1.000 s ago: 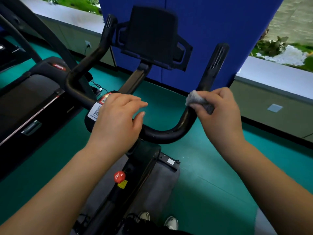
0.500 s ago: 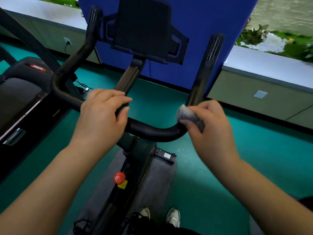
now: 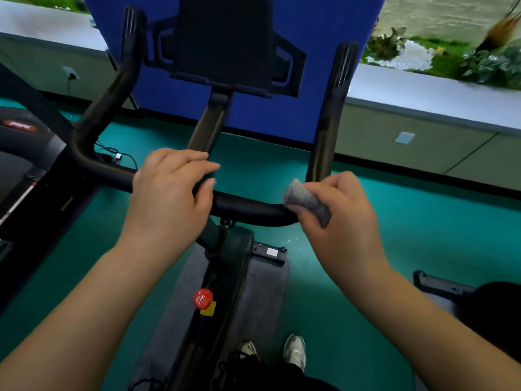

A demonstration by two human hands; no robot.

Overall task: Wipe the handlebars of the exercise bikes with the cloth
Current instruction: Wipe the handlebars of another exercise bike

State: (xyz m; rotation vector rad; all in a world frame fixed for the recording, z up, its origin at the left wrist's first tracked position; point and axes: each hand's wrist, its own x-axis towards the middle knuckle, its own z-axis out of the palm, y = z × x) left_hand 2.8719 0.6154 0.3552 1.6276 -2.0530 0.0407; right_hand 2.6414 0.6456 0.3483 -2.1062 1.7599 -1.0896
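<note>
Handlebar (image 3: 248, 206): black, tubular, one crossbar with two forward prongs rising at either end; belongs to an exercise bike (image 3: 225, 249) standing on a grey mat (image 3: 262, 292).

Left hand (image 3: 169, 198): laid over the crossbar near its middle, fingers curled across the top, thumb tucked under the near side; grips the bar.

Right hand (image 3: 341, 221): at the bend where the crossbar turns up into the right prong; fingers closed round the cloth (image 3: 306, 200) and pressing it against the bar.

Cloth: small, grey, bunched (only a folded wad shows above the fingers); touching the handlebar at the right bend, well apart from the left hand.

Tablet holder (image 3: 225, 43): dark, flat, mounted on the centre stem between the two prongs.

Red knob (image 3: 202, 298): on the frame below the bar, yellow label just beside it.

Floor (image 3: 423, 235): teal. Blue panel (image 3: 310, 29) behind the bike. Treadmill (image 3: 25, 165) at left, partly cut off. Dark object at lower right, possibly a seat; too blurred to tell. White shoes (image 3: 294, 351) at bottom edge.
</note>
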